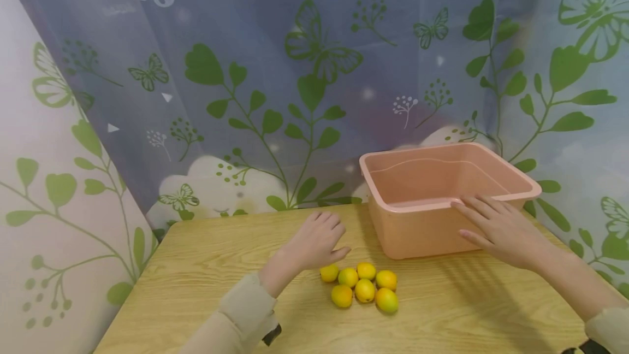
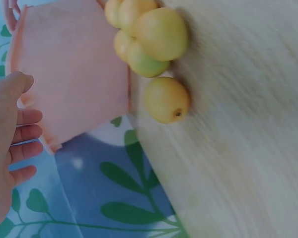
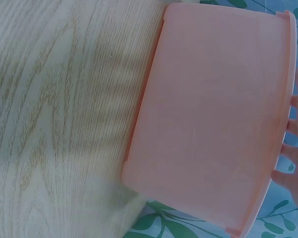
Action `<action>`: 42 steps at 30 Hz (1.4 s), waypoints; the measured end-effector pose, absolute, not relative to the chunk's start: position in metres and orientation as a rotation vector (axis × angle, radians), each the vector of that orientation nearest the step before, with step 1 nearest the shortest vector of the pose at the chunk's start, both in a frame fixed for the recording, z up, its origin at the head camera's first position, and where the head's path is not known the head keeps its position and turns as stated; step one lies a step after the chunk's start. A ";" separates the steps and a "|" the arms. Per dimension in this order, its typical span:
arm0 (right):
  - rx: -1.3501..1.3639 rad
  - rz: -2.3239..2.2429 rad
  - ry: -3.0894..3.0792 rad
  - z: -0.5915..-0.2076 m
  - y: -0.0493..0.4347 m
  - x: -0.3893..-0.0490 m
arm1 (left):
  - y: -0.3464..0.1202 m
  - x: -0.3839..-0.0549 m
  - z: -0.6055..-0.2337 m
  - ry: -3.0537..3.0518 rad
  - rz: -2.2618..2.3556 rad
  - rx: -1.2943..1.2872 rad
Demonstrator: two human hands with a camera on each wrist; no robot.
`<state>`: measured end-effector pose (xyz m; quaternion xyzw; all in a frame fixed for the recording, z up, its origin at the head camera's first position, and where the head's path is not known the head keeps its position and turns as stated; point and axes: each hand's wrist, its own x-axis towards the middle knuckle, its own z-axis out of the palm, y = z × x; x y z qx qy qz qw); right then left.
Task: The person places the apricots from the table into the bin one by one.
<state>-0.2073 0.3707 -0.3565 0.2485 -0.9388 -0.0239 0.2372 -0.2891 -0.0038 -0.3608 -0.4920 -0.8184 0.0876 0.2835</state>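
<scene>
Several small, round yellow-green fruits [image 1: 365, 290] lie in a cluster on the wooden table; their exact kind is unclear. My left hand [image 1: 314, 239] hovers just behind and above them, its fingers loosely bent and holding nothing. In the left wrist view one fruit [image 2: 167, 100] with a dark stem end sits slightly apart from the others. A pink plastic basin [image 1: 417, 231] stands upright at the back right, and nothing shows inside it. Over its front rim is my right hand [image 1: 506, 231], fingers spread and fairly straight; whether they touch the rim I cannot tell.
The wood-grain table [image 1: 206, 283] extends left and in front of the fruits. Behind it hangs a blue-grey cloth [image 1: 260, 31] printed with green leaves and butterflies, close to the basin's back. More printed cloth covers the left and right sides.
</scene>
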 end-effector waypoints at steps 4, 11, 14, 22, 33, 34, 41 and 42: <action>0.678 -0.066 -2.581 -0.356 0.370 -0.207 | -0.011 -0.288 -0.369 -2.199 0.244 -1.314; 0.684 -0.072 -2.579 -0.355 0.370 -0.206 | -0.021 -0.288 -0.384 -2.274 0.315 -1.303; 0.684 -0.069 -2.577 -0.355 0.370 -0.206 | -0.024 -0.288 -0.390 -2.321 0.328 -1.308; 0.682 -0.072 -2.568 -0.355 0.370 -0.207 | -0.029 -0.290 -0.406 -2.486 0.408 -1.313; 0.676 -0.069 -2.575 -0.355 0.371 -0.207 | -0.033 -0.294 -0.422 -2.526 0.466 -1.287; 0.676 -0.068 -2.575 -0.356 0.371 -0.206 | -0.033 -0.295 -0.423 -2.531 0.480 -1.285; 0.686 -0.071 -2.560 -0.356 0.371 -0.208 | -0.030 -0.297 -0.433 -2.601 0.511 -1.279; 0.688 -0.073 -2.558 -0.356 0.371 -0.208 | -0.030 -0.297 -0.434 -2.607 0.502 -1.280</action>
